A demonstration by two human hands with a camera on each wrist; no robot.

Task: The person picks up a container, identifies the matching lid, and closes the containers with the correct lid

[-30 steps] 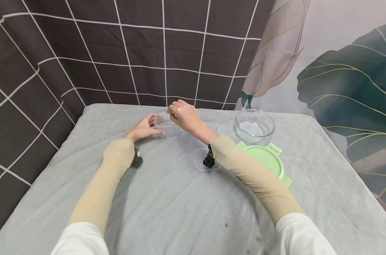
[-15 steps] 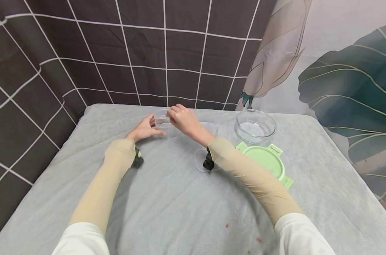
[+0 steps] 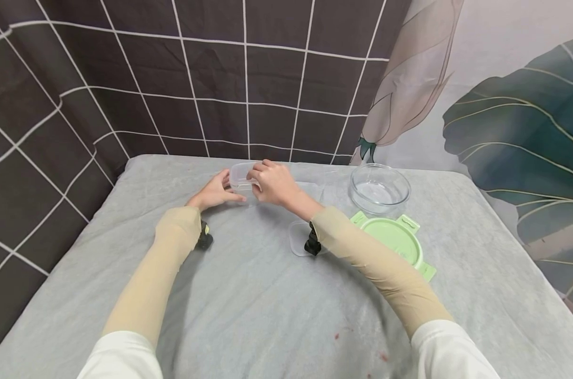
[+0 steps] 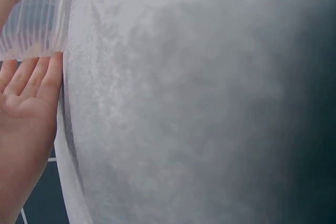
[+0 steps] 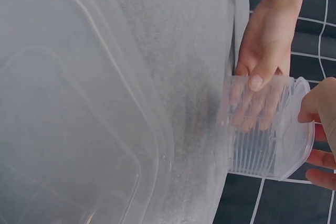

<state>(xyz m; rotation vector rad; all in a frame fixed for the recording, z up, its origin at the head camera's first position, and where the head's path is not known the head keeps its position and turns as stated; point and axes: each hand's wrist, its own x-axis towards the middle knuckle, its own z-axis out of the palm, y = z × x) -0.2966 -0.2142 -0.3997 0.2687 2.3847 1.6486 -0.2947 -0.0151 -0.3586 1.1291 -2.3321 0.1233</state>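
Note:
A small clear plastic container (image 5: pixel 252 153) with ribbed walls stands at the back of the table. My left hand (image 3: pixel 212 192) grips its left side, thumb at the front and fingers behind the wall. On top lies a clear lid (image 3: pixel 241 171), which my right hand (image 3: pixel 275 182) pinches at its right edge. The right wrist view shows that thumb on the near part of the lid (image 5: pixel 295 129), with fingertips beyond its far edge. In the left wrist view the left fingers (image 4: pixel 35 74) reach straight to the container wall.
Behind my right forearm sits another clear plastic container (image 3: pixel 313 190). A flat clear lid (image 3: pixel 297 239) lies under my right wrist. To the right are a round glass bowl (image 3: pixel 380 184) and a green lid (image 3: pixel 392 238) with side tabs. The dark grid curtain (image 3: pixel 210 68) hangs behind the table.
My right hand has come down slightly, its fingers less curled, and the lid now shows whiter and flatter over the container. My left hand keeps its place.

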